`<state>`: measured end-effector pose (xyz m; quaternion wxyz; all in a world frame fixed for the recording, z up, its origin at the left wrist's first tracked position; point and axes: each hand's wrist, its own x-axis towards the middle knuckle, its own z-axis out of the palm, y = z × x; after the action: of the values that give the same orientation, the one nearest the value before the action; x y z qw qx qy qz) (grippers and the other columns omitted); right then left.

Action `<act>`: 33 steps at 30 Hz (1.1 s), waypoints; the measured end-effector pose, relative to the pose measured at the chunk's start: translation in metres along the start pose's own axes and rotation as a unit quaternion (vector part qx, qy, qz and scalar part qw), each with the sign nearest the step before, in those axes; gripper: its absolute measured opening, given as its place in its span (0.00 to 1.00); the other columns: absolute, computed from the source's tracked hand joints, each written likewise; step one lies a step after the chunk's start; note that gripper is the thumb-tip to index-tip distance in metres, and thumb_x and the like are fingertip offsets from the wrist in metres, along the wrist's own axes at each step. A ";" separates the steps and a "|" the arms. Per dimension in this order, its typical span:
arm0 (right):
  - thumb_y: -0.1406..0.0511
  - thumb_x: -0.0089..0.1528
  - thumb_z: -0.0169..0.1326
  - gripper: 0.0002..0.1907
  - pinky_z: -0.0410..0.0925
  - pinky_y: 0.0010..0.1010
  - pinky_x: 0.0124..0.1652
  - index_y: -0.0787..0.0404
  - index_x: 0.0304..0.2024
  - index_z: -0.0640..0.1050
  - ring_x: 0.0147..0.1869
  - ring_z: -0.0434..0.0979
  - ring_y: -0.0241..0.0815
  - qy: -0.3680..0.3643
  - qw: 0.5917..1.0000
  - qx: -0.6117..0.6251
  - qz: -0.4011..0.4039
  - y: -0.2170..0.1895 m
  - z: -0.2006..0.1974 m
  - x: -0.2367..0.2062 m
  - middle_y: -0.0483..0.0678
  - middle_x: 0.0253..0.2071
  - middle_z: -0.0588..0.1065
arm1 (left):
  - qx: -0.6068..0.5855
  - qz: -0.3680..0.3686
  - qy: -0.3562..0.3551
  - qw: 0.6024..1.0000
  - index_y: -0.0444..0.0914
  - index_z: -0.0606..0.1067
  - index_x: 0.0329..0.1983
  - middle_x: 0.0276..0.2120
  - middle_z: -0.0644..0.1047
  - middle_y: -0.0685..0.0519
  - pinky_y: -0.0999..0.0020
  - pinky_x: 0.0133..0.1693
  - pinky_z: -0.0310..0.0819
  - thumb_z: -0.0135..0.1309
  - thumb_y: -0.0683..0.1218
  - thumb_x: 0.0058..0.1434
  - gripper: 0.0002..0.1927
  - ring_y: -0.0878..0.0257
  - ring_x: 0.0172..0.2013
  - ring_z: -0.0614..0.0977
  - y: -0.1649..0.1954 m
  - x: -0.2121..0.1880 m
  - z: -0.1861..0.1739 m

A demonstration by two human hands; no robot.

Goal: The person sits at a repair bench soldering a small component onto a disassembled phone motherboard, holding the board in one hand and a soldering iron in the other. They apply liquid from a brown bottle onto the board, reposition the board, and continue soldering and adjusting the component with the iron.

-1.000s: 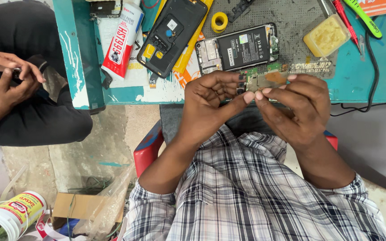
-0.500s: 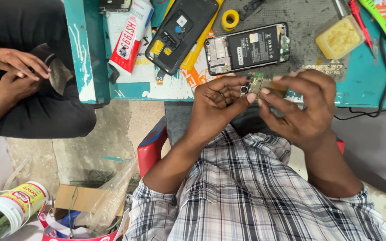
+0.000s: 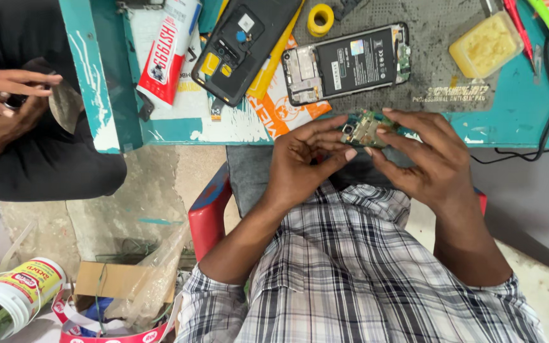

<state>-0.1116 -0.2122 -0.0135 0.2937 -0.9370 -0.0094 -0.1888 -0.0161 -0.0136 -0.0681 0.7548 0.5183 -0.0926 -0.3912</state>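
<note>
My left hand and my right hand hold a small green phone circuit board between their fingertips, just in front of the teal table's near edge. Beyond them, on a grey work mat, lies an opened phone with its black battery showing. A black phone back cover lies to its left.
A red and white glue tube, a yellow tape roll, a tub of yellow paste and red and green tools lie on the table. Another person's hands work at the left. A white jar and cardboard are on the floor.
Both hands have shifted slightly with the circuit board, keeping hold of it. The other person's hands at the left have moved apart a little.
</note>
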 end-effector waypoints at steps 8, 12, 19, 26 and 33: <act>0.69 0.56 0.73 0.16 0.75 0.39 0.52 0.66 0.45 0.83 0.56 0.80 0.52 0.001 1.000 -0.018 -0.014 -0.004 -0.004 0.006 0.53 0.58 0.78 | -0.023 0.025 0.023 0.999 0.31 0.74 0.65 0.45 0.82 0.52 0.75 0.53 0.78 0.61 0.31 0.66 0.24 0.69 0.48 0.82 0.004 0.002 0.005; 0.69 0.57 0.73 0.16 0.75 0.40 0.53 0.66 0.45 0.83 0.57 0.80 0.52 -0.004 1.000 -0.019 -0.015 -0.005 -0.004 0.006 0.54 0.58 0.78 | -0.007 0.024 0.033 0.999 0.32 0.73 0.65 0.44 0.82 0.52 0.76 0.51 0.78 0.60 0.32 0.66 0.23 0.70 0.46 0.82 0.004 0.001 0.005; 0.69 0.57 0.73 0.16 0.75 0.39 0.53 0.66 0.45 0.84 0.56 0.80 0.52 -0.005 1.000 -0.018 -0.022 -0.003 -0.005 0.006 0.53 0.58 0.78 | -0.007 0.020 0.024 0.999 0.31 0.72 0.66 0.45 0.83 0.49 0.73 0.55 0.79 0.58 0.32 0.68 0.23 0.67 0.48 0.84 0.012 0.000 0.006; 0.68 0.57 0.73 0.15 0.76 0.38 0.53 0.65 0.45 0.84 0.56 0.80 0.51 -0.007 0.999 -0.026 -0.027 -0.005 -0.007 0.005 0.52 0.59 0.77 | -0.032 0.032 0.039 0.998 0.29 0.71 0.65 0.47 0.83 0.46 0.69 0.54 0.81 0.56 0.30 0.69 0.21 0.62 0.48 0.85 0.015 0.001 0.007; 0.68 0.57 0.73 0.15 0.75 0.37 0.52 0.66 0.44 0.83 0.56 0.81 0.51 0.002 1.000 0.010 -0.010 -0.006 -0.006 0.005 0.54 0.57 0.78 | -0.024 0.030 0.049 0.998 0.29 0.72 0.64 0.46 0.83 0.46 0.69 0.54 0.81 0.56 0.32 0.68 0.21 0.62 0.47 0.85 0.015 0.000 0.006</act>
<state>-0.1097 -0.2108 -0.0042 0.3011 -0.9335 -0.0195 -0.1938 -0.0120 -0.0155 -0.0523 0.7820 0.5157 -0.0620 -0.3446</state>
